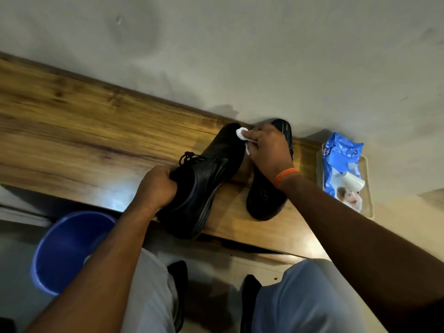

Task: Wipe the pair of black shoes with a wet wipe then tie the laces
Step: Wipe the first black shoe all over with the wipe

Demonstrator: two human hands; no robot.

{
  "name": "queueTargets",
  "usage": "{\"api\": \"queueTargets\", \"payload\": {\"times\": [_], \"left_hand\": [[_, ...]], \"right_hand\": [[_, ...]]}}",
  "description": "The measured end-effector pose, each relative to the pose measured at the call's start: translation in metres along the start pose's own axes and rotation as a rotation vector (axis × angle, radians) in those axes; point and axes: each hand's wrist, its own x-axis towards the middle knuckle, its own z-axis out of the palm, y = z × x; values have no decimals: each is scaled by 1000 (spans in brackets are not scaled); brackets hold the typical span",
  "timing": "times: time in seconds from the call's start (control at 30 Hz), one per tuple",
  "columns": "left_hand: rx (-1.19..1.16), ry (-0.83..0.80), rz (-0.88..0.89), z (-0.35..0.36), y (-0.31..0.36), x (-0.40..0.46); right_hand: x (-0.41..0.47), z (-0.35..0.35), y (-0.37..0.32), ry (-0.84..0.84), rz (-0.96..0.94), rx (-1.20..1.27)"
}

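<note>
Left hand (157,186): grips heel of tilted black lace-up shoe (204,174);
Right hand (269,150): presses white wet wipe (241,134) on its toe

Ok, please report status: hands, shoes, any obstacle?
Left hand grips shoe heel. Right hand presses wet wipe on toe. Second shoe beside. No obstacle.

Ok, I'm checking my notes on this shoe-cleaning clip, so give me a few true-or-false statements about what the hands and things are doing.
1. The right hand presses a white wipe on the toe of the left shoe. True.
2. The left hand lies flat on the table. False: it grips that shoe's heel.
3. The other shoe lies sole up. True.
4. The wipes pack sits in the blue bucket. False: it rests on a tray at the right.
</note>
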Motion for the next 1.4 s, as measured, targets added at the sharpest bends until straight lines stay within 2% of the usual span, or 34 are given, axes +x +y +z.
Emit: {"api": "queueTargets", "payload": {"times": [0.07, 0.17, 0.23, 0.37, 0.5, 0.57, 0.67, 0.73, 0.87, 0.93, 1.0, 1.23, 1.33, 1.4], "left_hand": [[50, 65, 18, 0, 2, 0], [137, 159, 58, -6, 3, -1], [146, 189, 79, -8, 4, -4], [234, 284, 222, -2, 13, -14], [298, 370, 299, 3, 18, -18], [331, 420, 325, 4, 20, -19], [364, 476, 349, 2, 24, -21], [374, 483, 357, 2, 26, -24], [353, 507, 374, 2, 28, -28], [340, 537, 400, 3, 30, -28], [269, 554, 414, 3, 33, -29], [234, 617, 460, 3, 33, -30], [232, 656, 547, 3, 28, -28], [236, 685, 613, 5, 25, -26]], "right_hand": [[-7, -1, -10, -5, -93, 8], [-27, -4, -24, -119, -310, 26], [-26, -7, -23, -143, -357, -12], [-3, -13, -6, 19, -179, -78], [5, -19, -6, 86, -14, -61], [-2, -18, -21, 57, -79, -28], [-21, -11, -45, -95, -302, -19], [-25, -9, -46, -123, -311, -22], [-12, -13, -20, 18, -116, -120], [-5, -18, -9, 48, 20, -117], [-3, -17, -10, 67, 70, -90], [-30, -11, -67, -95, -308, 107], [-21, -16, -55, -100, -318, 20], [-9, -20, -36, -50, -228, -46]]}}
